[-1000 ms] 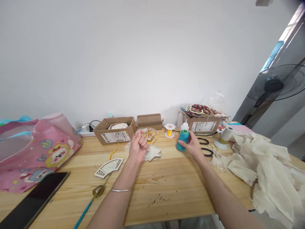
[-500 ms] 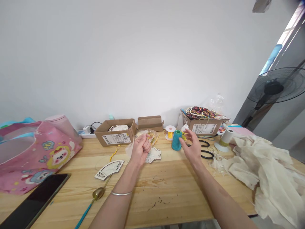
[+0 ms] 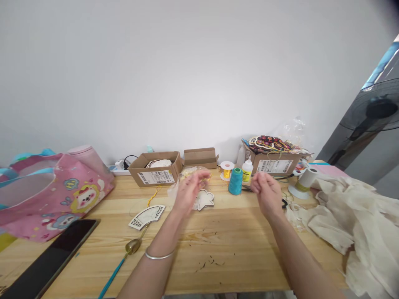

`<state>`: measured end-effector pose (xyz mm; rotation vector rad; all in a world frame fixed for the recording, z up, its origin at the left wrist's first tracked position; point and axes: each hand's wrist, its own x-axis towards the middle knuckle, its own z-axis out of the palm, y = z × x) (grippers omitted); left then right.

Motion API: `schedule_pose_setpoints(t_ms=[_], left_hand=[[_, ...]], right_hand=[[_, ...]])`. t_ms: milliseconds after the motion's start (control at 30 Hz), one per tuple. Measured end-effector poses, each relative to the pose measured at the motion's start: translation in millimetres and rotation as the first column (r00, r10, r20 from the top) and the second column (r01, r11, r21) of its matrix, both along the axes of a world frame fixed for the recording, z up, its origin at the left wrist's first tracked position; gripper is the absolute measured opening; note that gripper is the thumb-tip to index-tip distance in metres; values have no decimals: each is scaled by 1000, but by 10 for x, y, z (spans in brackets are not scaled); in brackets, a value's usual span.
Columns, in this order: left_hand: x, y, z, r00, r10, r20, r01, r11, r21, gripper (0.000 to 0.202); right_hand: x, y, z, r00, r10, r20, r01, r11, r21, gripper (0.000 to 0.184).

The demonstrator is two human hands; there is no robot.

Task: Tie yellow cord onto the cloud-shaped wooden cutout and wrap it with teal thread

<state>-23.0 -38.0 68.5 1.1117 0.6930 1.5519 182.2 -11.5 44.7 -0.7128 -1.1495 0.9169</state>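
Observation:
My left hand (image 3: pixel 190 190) is slightly smeared by motion above a clear plastic bag (image 3: pixel 174 191), its fingers loosely stretched out. Just beside it lies a flower-shaped wooden piece (image 3: pixel 205 199) on the table. My right hand (image 3: pixel 267 192) is closed in a pinch, raised above the black-handled scissors, which it mostly covers; whatever is between its fingertips, perhaps a thread, is too fine to make out. Between the hands stands a cone of teal thread (image 3: pixel 235 182). Behind it are a white glue bottle with a yellow label (image 3: pixel 247 170) and a spool of yellow cord (image 3: pixel 227 171).
Cardboard boxes (image 3: pixel 156 178) line the wall; a fuller box (image 3: pixel 274 164) holds beaded pieces. Cream cloth (image 3: pixel 336 203) and a white thread cone (image 3: pixel 307 180) are right. A fan-shaped wooden piece with a teal tassel (image 3: pixel 147 216), a phone (image 3: pixel 52 257) and a pink bag (image 3: pixel 59 191) lie left.
My left hand has loosened from a fist to stretched fingers. My right hand has gone from spread fingers beside the teal cone to a pinch farther right. The view has shifted slightly left.

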Motion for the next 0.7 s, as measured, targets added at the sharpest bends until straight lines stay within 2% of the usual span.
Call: schedule_pose_setpoints(t_ms=[67,100,233,333,367,433,567,633,700], left_hand=[[-123,-41,179,990,52,132,-60,997,57,27],[-194,-69,278,978,77,193,-93,993,74,28],[-465,-187,613,924,117,365,-159,984,86,30],[-562,-263,713,906,89,414,-126,990,63,32],[-565,-288,723,904,80,419,-112,992,52,32],[-539,-345,735,904,67,422,-89,995,33,33],[-468,-514,846,902,0,432,-24,998,51,38],[-486,-628,975,901,-58,429,18,995,98,39],[-558,-752,1133,907,-59,416,-13,986,167,40]], right_hand=[[76,45,23,965,-187,-186,185,982,-26,31],[103,62,28,938,-263,-226,259,965,-49,30],[157,105,11,844,-507,-176,504,861,-65,22],[166,111,1,709,-697,-109,702,711,19,37],[169,109,3,668,-736,-110,743,668,42,36],[182,102,14,613,-778,-134,789,612,53,24],[224,107,30,580,-794,-182,806,592,-14,30],[247,124,23,587,-788,-184,790,608,-80,29],[268,146,8,607,-775,-177,758,631,-164,31]])
